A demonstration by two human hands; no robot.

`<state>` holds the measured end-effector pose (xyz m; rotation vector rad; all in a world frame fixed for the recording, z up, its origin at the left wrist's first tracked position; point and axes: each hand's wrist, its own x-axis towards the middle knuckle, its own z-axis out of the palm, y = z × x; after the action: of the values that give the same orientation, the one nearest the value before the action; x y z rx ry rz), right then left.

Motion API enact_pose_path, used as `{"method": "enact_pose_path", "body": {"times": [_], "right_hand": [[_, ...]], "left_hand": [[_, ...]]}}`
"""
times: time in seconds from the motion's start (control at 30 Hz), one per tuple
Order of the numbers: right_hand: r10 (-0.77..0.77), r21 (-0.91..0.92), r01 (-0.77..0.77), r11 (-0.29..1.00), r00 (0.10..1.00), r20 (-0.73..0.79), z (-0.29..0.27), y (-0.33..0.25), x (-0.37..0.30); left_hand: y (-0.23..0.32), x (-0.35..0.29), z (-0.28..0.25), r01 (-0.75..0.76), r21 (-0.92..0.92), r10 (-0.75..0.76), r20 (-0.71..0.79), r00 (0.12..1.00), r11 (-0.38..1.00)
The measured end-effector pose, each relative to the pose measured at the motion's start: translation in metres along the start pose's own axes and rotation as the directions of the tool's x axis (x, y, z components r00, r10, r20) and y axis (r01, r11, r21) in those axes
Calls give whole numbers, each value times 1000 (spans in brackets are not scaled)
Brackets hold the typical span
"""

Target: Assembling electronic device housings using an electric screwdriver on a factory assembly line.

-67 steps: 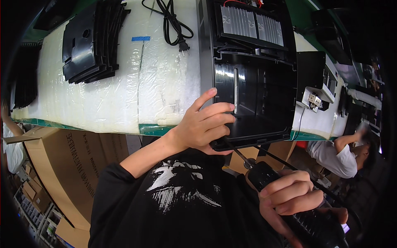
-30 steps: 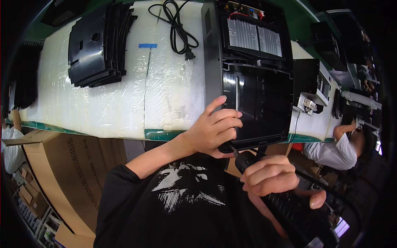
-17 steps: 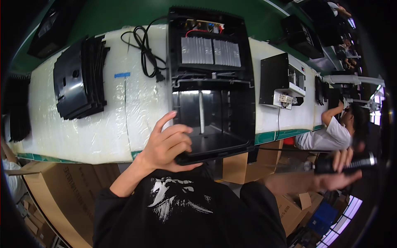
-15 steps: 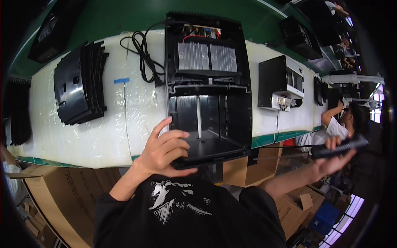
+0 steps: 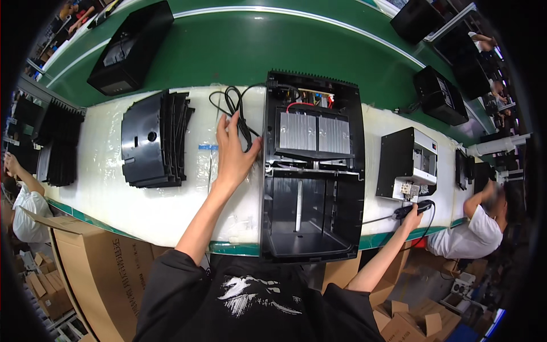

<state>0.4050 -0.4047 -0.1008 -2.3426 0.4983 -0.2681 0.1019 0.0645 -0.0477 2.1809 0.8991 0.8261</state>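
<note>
My left hand (image 5: 235, 149) reaches over a coiled black power cord (image 5: 238, 108) beside the open black housing. Its thumb and fingers are apart around the cord's lower end; whether they touch it I cannot tell. The housing (image 5: 353, 171) stands in front of me, with a deep black cavity below and two silver finned heat sinks (image 5: 317, 132) above. Wires and a circuit board (image 5: 317, 100) show at its far end. To the right, my right hand (image 5: 411, 219) is closed around a black electric screwdriver (image 5: 403, 212), its long thin shaft pointing left.
Stacked curved black panels (image 5: 154, 139) lie on the white padded table (image 5: 102, 196). A black-and-silver device (image 5: 407, 165) stands right of the housing. Black boxes (image 5: 134, 45) rest on the green surface (image 5: 239, 45) beyond. Cardboard cartons (image 5: 102, 262) stand below; a co-worker (image 5: 470, 228) is at right.
My left hand has moved from the housing's near left edge up to the cord. The right hand has brought the screwdriver inward, near the black-and-silver device. The view has shifted.
</note>
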Motion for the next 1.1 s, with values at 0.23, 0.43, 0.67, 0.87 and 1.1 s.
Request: {"method": "enact_pose_path", "body": {"times": [0.23, 0.43, 0.67, 0.87, 1.1], "right_hand": [[-372, -156, 344, 926, 901, -222, -22, -12, -73], [-541, 794, 160, 587, 807, 237, -25, -31, -287], [-292, 953, 280, 117, 927, -236, -4, -124, -287], [-891, 350, 868, -353, -198, -408, -78, -334, -273], [-904, 731, 665, -150, 208, -374, -1, -285, -340]], "left_hand": [[4, 2, -7, 2, -45, 5, 172, 985, 999], [29, -16, -55, 244, -295, -35, 569, 821, 924], [58, -18, -37, 360, -460, 103, 719, 687, 812], [76, 10, 0, 828, -474, -209, 879, 428, -299], [92, 127, 24, 428, -500, 177, 472, 863, -753]]}}
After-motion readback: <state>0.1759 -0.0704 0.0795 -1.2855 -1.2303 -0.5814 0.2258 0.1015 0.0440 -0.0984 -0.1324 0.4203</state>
